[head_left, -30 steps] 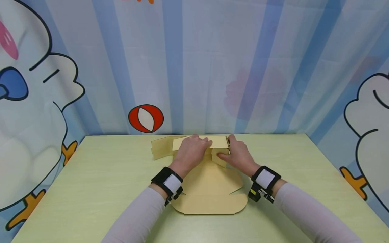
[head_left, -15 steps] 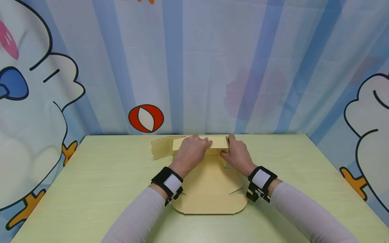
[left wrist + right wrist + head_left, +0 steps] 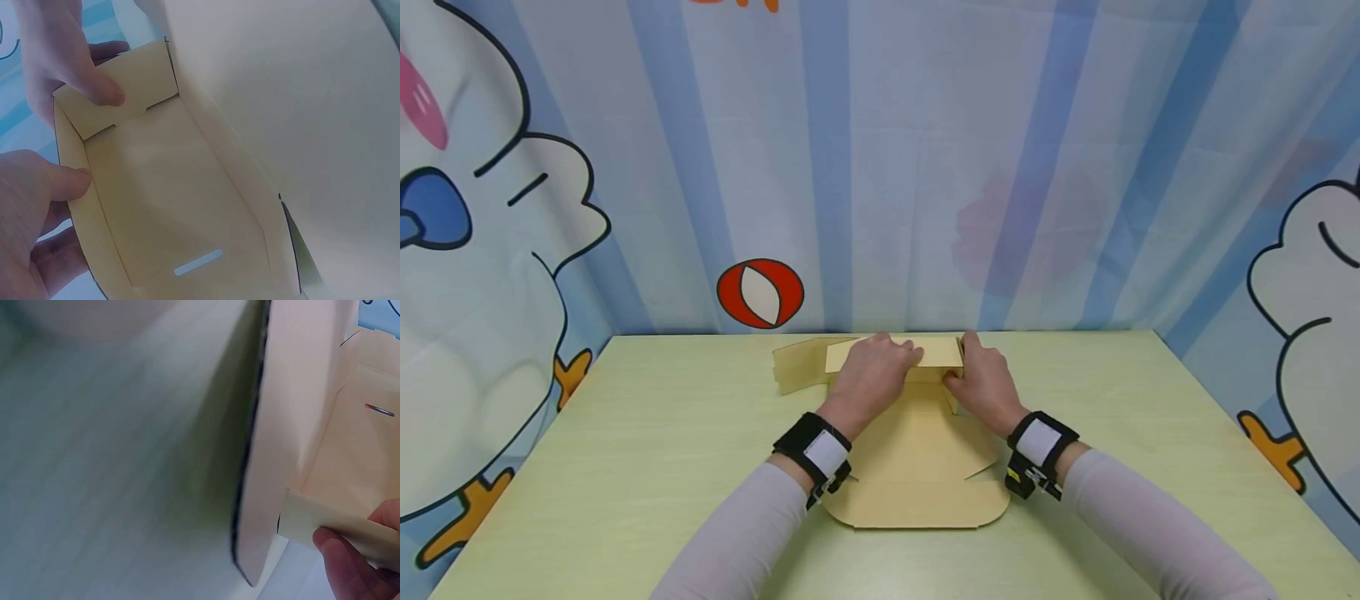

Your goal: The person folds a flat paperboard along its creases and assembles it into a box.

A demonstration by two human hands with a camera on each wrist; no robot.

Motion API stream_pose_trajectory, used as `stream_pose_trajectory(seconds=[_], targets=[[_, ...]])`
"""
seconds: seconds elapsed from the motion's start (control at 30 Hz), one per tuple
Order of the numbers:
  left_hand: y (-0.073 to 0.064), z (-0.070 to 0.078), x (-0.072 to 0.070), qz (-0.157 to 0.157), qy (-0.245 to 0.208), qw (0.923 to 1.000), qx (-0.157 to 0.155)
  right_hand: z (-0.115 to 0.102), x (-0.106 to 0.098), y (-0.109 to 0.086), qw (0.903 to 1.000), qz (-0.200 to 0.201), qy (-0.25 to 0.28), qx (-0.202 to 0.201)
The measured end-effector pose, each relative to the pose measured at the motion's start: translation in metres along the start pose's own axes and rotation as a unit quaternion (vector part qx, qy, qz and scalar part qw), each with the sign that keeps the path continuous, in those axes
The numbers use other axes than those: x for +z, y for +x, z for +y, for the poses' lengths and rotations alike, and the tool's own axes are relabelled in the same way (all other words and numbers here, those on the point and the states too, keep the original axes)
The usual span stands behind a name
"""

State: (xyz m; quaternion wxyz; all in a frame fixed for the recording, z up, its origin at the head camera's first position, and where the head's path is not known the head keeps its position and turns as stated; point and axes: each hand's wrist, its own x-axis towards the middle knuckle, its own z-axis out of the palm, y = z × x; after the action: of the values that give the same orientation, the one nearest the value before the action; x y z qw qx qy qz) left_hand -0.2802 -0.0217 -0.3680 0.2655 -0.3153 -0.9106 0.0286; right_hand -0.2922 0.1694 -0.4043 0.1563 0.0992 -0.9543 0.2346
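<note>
A partly folded cardboard box (image 3: 917, 442) lies in the middle of the table, its wide rounded lid panel flat toward me. My left hand (image 3: 876, 375) grips the raised far wall (image 3: 78, 156), thumb inside and fingers outside. At the right end, my right hand (image 3: 988, 383) pinches the upright end flap (image 3: 134, 81), its thumb on the inner face. In the right wrist view, the right thumb and a fingertip lie on either side of that flap. A slot (image 3: 199, 261) shows in the base panel. The left side flap (image 3: 805, 365) sticks outward, unfolded.
The pale green table (image 3: 685, 467) extends on both sides of the box. Behind it hangs a blue striped backdrop (image 3: 910, 167) with cartoon figures and a red ball print (image 3: 760, 292). Both wrists wear black straps (image 3: 812, 454).
My right hand has shifted slightly left, and its thumb and the end flap under it now show differently. The left hand and the lid panel stay in place.
</note>
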Motion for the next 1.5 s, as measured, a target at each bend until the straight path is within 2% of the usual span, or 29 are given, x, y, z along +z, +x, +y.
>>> stream_pose_trajectory(seconds=[0.43,0.7,1.07,1.33,1.5], targets=[[0.000,0.000,0.000,0.003,-0.004,1.0000,-0.002,-0.004,0.006,0.001,0.9991,0.026,-0.019,0.027],[0.000,0.000,0.001,-0.002,-0.009,1.0000,-0.003,-0.004,0.009,0.002,0.9984,0.043,-0.027,0.023],[-0.001,0.000,0.000,0.009,-0.002,1.0000,0.002,-0.006,0.011,0.002,0.9971,0.056,-0.048,0.020],[0.000,0.000,0.001,0.008,0.004,1.0000,0.001,-0.005,0.009,0.003,0.9978,0.046,-0.041,0.022],[-0.001,-0.001,0.001,0.008,-0.001,1.0000,0.000,-0.005,0.005,0.002,0.9992,0.021,-0.027,0.020]])
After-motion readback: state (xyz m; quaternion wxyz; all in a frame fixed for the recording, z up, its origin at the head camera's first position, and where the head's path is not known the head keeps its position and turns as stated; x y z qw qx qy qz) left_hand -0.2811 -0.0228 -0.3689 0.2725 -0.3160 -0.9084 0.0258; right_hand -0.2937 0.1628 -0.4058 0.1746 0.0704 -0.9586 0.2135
